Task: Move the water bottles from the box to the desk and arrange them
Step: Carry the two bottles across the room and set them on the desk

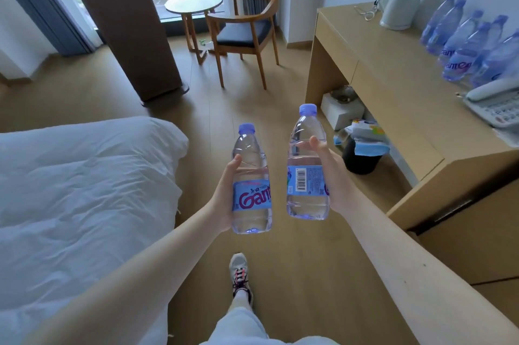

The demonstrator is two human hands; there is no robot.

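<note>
Two water bottles are mid-carry, upright above the floor: left hand [224, 198] fingers clamped on one [251, 184], right hand [331, 176] on another [307, 165]. Next, set both beside the bottle row [471, 44] on the bench [393, 69].

1. Left bottle [252, 184]: clear, lilac cap, blue label with magenta lettering.
2. Right bottle [307, 167]: clear, lilac cap, blue label, black barcode.
3. Desk [393, 63]: pale wood.
4. Bedding [78, 190]: white.
5. Kettle [400, 2]: white.

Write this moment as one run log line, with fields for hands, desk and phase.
hands: left hand holds bottle, right hand holds second bottle | desk: row of bottles beside kettle | phase: carrying to desk
</note>
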